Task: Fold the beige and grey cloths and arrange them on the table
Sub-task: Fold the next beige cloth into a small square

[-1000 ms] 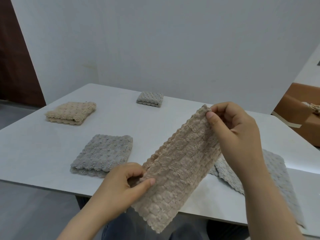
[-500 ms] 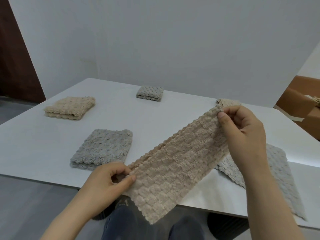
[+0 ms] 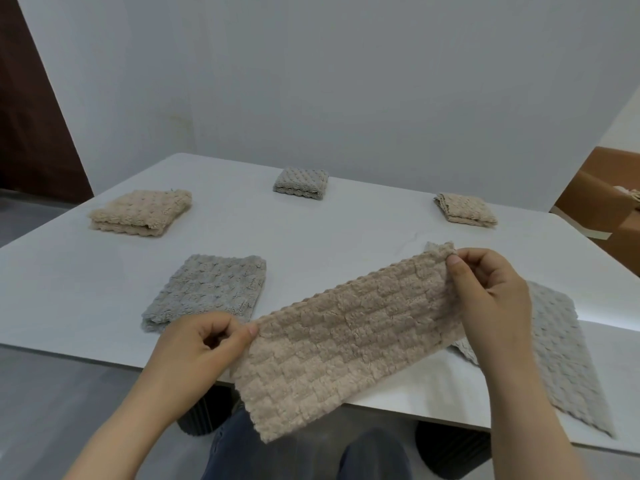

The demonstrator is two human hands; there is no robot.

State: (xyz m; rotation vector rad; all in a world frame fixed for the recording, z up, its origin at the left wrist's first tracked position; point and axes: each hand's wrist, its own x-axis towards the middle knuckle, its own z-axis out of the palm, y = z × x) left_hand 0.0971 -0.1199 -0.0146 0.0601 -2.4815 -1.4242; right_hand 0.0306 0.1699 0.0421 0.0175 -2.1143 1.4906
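Both grips are clamped on the beige cloth: the left hand pinches its near end between thumb and forefinger, the right hand pinches the far end, and the band hangs stretched between them just over the near edge of the surface, partly in front of a flat grey cloth lying there. I'd judge the second fold is in hand, so the next move calls for bringing one end over to meet the other, edges matched. It looks plush and waffle-textured, soft, with scalloped edges
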